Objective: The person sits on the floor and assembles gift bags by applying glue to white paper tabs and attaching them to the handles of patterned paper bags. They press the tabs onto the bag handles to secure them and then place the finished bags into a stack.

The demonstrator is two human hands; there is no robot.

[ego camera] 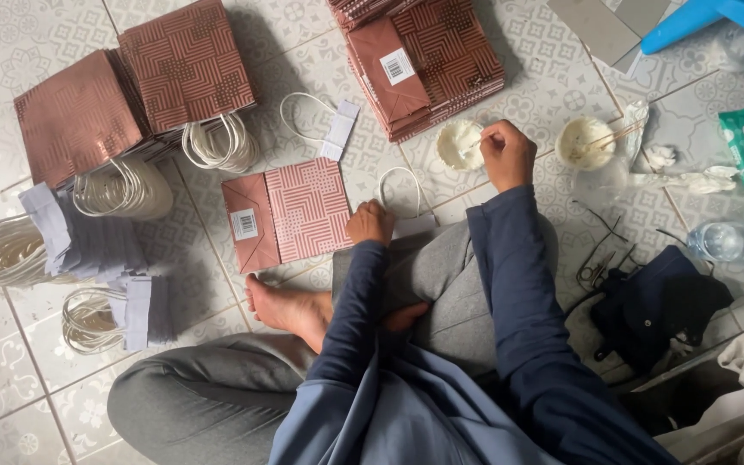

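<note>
Dipping a thin stick (475, 143) into a small glue cup (459, 143), right hand (506, 153) closed on it, left hand (370, 222) curled (grip contents unclear) beside the flat pink paper bag (287, 213) on the floor, white cord handle (399, 191) partly hidden.

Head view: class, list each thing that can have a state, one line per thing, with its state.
Paper bag: folded flat, on the floor tiles.
Left hand: closed, resting on a white cord handle.
Right hand: gripping a thin stick over a small glue bowl.
Second bowl: open, sticks resting in it.
Water bottle: lying down.
</note>
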